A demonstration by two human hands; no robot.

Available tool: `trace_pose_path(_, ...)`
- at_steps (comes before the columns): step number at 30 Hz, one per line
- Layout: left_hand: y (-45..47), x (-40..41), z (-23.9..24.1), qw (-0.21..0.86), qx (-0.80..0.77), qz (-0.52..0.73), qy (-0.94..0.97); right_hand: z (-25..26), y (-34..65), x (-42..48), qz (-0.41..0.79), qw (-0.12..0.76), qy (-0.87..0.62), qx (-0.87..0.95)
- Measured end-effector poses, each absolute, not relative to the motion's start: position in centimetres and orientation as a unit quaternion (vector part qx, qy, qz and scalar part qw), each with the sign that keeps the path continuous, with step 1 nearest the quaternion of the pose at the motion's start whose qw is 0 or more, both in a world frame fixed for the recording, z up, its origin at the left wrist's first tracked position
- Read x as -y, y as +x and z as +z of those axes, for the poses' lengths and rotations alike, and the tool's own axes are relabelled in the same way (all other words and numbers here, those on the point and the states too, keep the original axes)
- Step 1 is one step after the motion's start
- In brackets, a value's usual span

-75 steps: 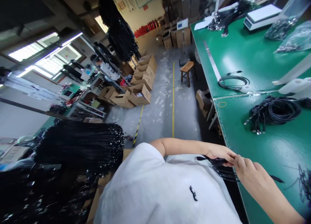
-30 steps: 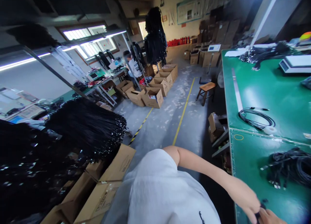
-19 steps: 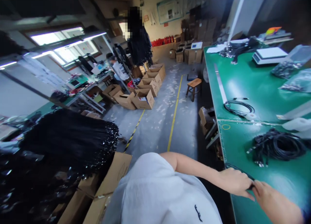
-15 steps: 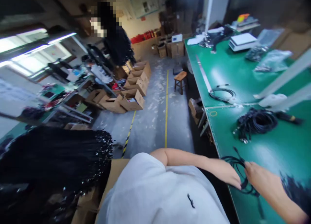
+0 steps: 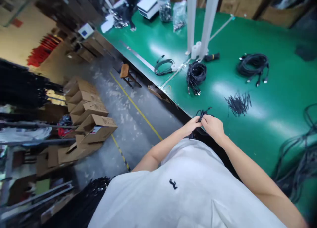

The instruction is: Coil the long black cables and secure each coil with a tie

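Observation:
At the near edge of the green table (image 5: 279, 99), my left hand (image 5: 192, 125) and my right hand (image 5: 212, 126) meet, both closed on a small coiled black cable (image 5: 203, 113). A plug end of that cable sticks up just above my fingers. Part of the coil hangs hidden below my hands. A loose pile of short black ties (image 5: 238, 103) lies on the table to the right of my hands.
Farther back on the table lie three coiled cable bundles (image 5: 196, 74), (image 5: 253, 63), (image 5: 163, 66), white rolls (image 5: 195, 50) by two white posts, and a scale (image 5: 147, 4). More cables (image 5: 300, 155) trail at the right. Cardboard boxes (image 5: 91, 122) and a wooden stool (image 5: 126, 73) stand on the aisle floor.
My view has swung from the aisle toward the table. My hands have come together at the table edge, still gripping the black cable, which is now gathered into a tighter coil.

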State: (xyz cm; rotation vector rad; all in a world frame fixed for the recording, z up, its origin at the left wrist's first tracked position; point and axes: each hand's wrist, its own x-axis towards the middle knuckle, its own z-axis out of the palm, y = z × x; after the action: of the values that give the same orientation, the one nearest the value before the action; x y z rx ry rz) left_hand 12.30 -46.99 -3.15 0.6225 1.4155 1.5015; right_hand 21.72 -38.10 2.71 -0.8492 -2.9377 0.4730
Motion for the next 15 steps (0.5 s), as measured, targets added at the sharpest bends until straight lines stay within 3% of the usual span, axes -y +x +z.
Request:
trace_pose_path(4, 13.9, 48.2, -2.1, 0.484, -0.519, 0.681, 0.178, 2.4, 23.8, 39.5, 0.354, 0.093, -0.299, 0.881)
trace_pose_path(9, 14.9, 48.6, 0.9, 0.49, -0.492, 0.701, 0.166, 4.0, 27.0, 40.0, 0.364, 0.182, -0.213, 0.888)
trace_pose_path(12, 14.7, 48.5, 2.7, 0.508, -0.458, 0.714, 0.153, 4.1, 28.9, 38.0, 0.36, 0.284, -0.255, 0.852)
trace_pose_path(15, 14.2, 48.2, 4.0, 0.536, -0.437, 0.707, 0.147, 2.4, 29.3, 35.3, 0.477, 0.322, -0.317, 0.753)
